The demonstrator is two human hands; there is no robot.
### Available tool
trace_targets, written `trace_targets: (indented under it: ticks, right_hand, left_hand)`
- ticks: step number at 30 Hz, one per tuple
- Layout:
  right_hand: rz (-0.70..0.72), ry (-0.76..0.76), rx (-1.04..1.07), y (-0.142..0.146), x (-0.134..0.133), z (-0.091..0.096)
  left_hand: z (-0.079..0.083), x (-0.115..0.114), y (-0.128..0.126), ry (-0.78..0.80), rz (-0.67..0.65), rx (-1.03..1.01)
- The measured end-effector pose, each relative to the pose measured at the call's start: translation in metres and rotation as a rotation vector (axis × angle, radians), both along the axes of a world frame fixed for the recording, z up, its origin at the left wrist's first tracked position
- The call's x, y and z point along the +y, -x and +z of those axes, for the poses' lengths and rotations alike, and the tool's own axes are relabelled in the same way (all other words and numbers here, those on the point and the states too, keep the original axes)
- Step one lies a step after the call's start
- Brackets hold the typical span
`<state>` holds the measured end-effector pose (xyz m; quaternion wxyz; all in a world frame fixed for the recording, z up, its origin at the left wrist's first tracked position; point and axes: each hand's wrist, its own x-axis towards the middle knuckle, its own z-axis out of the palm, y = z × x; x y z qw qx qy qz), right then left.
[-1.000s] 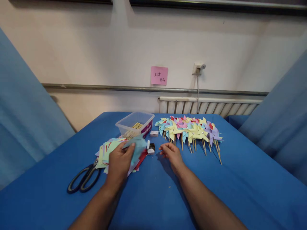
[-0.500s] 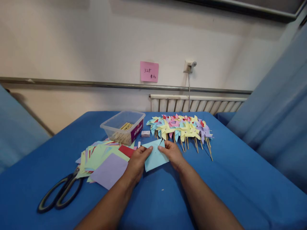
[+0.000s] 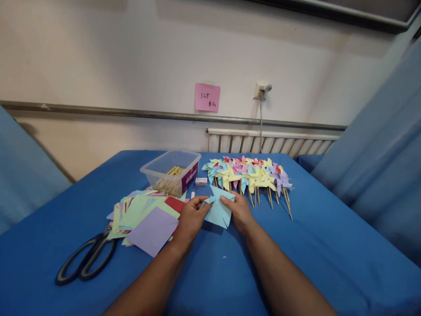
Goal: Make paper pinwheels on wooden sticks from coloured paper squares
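Observation:
Between my two hands is a light blue paper square (image 3: pixel 218 212) with slits cut in from its corners. My left hand (image 3: pixel 193 216) pinches its left side, where a small corner is bent inward. On the right edge, my right hand (image 3: pixel 239 211) grips the paper between thumb and fingers. Just beyond the hands lies a group of finished paper pinwheels (image 3: pixel 255 179) on wooden sticks. Left of my left hand is a spread pile of coloured paper sheets (image 3: pixel 138 215), a purple square (image 3: pixel 154 231) on top.
Black-handled scissors (image 3: pixel 86 255) lie at the left by the paper. Behind the pile stands a clear plastic box (image 3: pixel 151 176) of wooden sticks, with a small box (image 3: pixel 201 181) beside it. A blue cloth (image 3: pixel 210 281) covers the table. A radiator (image 3: pixel 272 142) is behind.
The light blue paper has been turned in my hands, and its left corner is now bent inward. The view has shifted slightly; the other things lie as before.

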<state>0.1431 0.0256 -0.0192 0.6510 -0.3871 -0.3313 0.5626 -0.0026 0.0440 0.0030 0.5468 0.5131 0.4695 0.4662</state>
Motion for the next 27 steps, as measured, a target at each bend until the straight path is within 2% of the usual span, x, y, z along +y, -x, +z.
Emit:
trace_targets:
  ticks: [13, 16, 22, 27]
  right_hand:
    - [0.045, 0.031, -0.229, 0.000, 0.001, -0.006]
    - [0.080, 0.029, -0.243, -0.001, 0.000, -0.006]
    - [0.114, 0.040, -0.234, -0.001, -0.002, -0.004]
    - [0.113, 0.054, -0.203, 0.002, -0.003, -0.004]
  left_hand:
    - [0.009, -0.002, 0.001, -0.057, 0.075, -0.005]
    - [0.011, -0.002, 0.001, -0.031, 0.093, -0.050]
    - [0.015, -0.002, 0.002, 0.044, 0.044, -0.115]
    - [0.015, -0.001, 0.003, 0.010, 0.076, -0.103]
